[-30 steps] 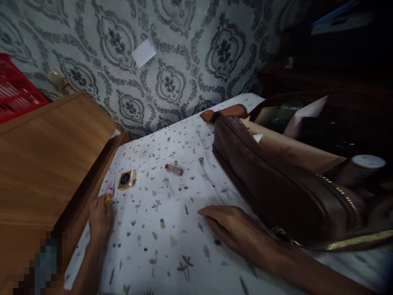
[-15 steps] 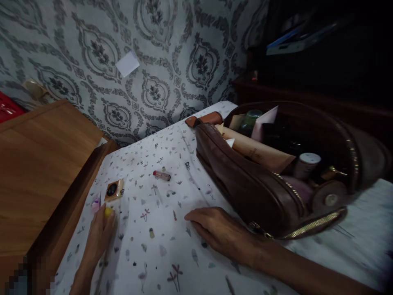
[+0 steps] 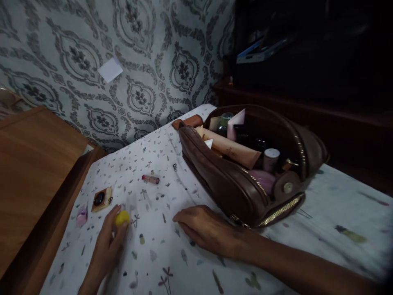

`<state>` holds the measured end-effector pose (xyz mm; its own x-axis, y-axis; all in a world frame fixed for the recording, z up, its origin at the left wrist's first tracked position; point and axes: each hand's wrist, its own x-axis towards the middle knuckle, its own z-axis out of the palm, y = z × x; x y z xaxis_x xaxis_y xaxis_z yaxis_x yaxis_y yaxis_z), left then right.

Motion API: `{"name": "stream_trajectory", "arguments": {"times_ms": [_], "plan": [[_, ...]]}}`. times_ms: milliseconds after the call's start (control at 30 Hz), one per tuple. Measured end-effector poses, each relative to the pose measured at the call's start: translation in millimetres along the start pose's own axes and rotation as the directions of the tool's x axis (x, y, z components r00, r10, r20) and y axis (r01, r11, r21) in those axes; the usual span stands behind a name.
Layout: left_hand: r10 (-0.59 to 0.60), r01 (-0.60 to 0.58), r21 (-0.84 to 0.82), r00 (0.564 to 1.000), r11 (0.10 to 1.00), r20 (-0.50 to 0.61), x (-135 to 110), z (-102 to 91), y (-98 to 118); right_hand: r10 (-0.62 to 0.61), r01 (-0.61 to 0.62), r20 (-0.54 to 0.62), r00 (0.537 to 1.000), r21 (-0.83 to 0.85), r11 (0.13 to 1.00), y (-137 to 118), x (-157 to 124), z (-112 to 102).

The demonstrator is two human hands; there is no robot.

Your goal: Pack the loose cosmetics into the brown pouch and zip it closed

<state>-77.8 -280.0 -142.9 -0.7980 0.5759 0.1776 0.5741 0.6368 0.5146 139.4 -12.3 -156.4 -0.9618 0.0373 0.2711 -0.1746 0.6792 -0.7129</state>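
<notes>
My left hand (image 3: 107,237) is closed round a small yellow rounded item (image 3: 122,218), thumb and fingers on either side; something clear seems to surround it, but its kind is unclear. Palm down on the patterned white cloth, my right hand (image 3: 204,227) lies with fingers stretched out and holds nothing. Just beyond my left hand sit a square compact with a dark round centre (image 3: 99,198) and a small purple object (image 3: 82,216). Farther along the cloth lies a lipstick (image 3: 150,179) with a red end. A brown bag (image 3: 221,180) stands unzipped by my right forearm.
In the bag are a beige tube (image 3: 231,147), a white-capped container (image 3: 271,157) and a pinkish item (image 3: 260,180). An orange-brown case (image 3: 192,121) lies behind it. A wooden cabinet (image 3: 37,164) borders the left side; patterned wallpaper (image 3: 141,96) rises behind.
My left hand has come away from the purple object and compact, moving right with the yellow item. My right hand stays on the cloth. The camera view has turned rightward.
</notes>
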Motion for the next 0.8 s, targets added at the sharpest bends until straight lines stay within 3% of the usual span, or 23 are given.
{"name": "stream_trajectory", "arguments": {"times_ms": [133, 267, 433, 600, 800], "plan": [[0.033, -0.020, -0.100, 0.992, 0.995, 0.126, -3, 4.8, 25, 0.022, -0.020, 0.065, 0.998, -0.022, 1.000, -2, 2, -3], [-0.026, 0.026, 0.003, 0.985, 1.000, 0.172, -3, 9.7, 29, 0.006, -0.005, 0.046, 0.999, -0.011, 1.000, -3, 2, -3], [0.126, -0.159, 0.147, 0.969, 0.976, 0.211, -10, 19.7, 44, -0.001, 0.002, 0.045, 0.999, -0.025, 1.000, -3, 2, -2], [0.294, -0.330, 0.104, 0.919, 0.938, 0.261, -11, 32.9, 71, -0.007, 0.009, 0.070, 0.998, -0.037, 0.999, -3, 2, -3], [0.317, -0.367, 0.105, 0.893, 0.924, 0.320, 1, 39.6, 74, 0.014, -0.006, 0.092, 0.996, -0.082, 0.997, -7, 3, -8]]}}
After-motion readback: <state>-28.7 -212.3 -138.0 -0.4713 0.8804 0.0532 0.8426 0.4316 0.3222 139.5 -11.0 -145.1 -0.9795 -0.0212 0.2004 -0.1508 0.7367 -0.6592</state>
